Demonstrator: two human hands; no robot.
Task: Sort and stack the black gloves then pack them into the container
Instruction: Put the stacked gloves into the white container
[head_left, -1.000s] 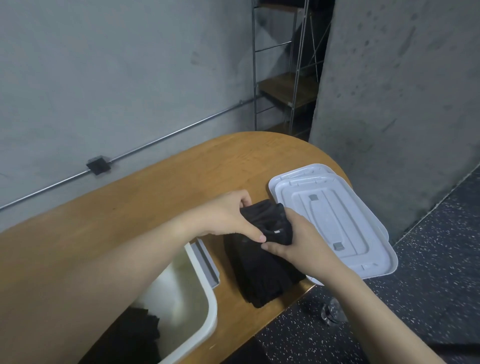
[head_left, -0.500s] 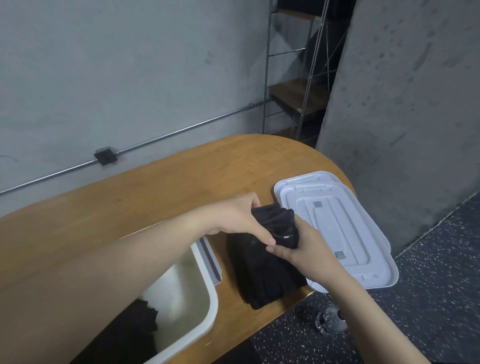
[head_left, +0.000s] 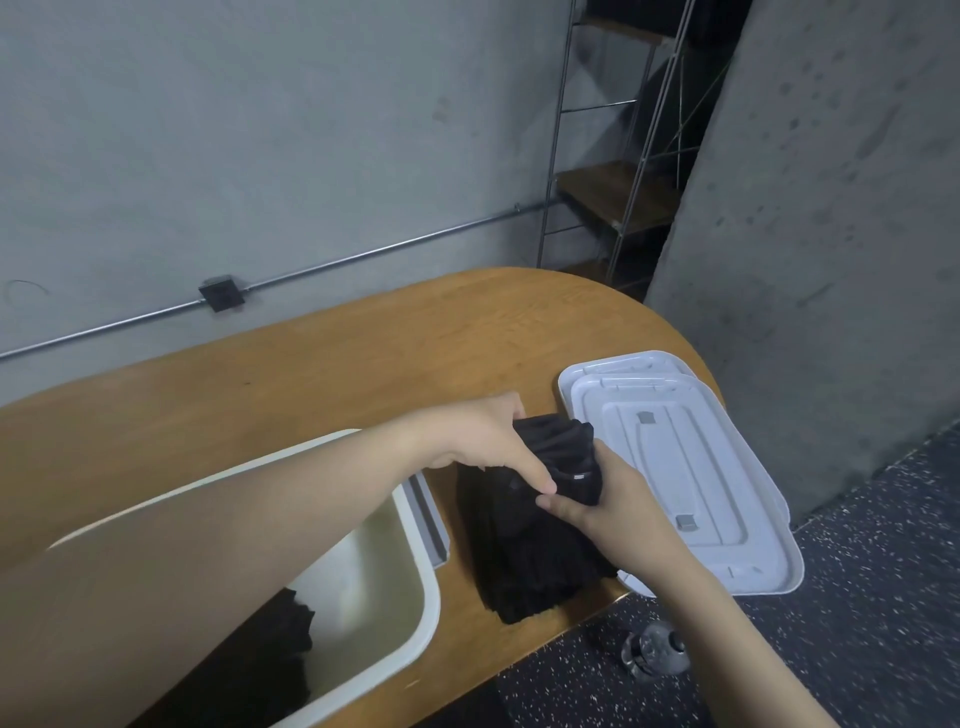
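Gloves (head_left: 530, 540) still between fingers (head_left: 540, 480) (unmoved)

A stack of black fabric gloves (head_left: 524, 545) lies flat, cuff end gripped between both hands, fingers fanning out toward the person. The white plastic rectangular container (head_left: 415, 613) sits open under the left forearm, more black gloves (head_left: 291, 639) inside it.

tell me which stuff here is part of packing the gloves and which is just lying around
Part of the job:
- stack of black gloves on the table, gripped by both hands: left hand, right hand
- white container, some black gloves already inside
- lids, two, overlapping

Lying about:
- clear bottle on the floor
- wire shelf
- conduit box
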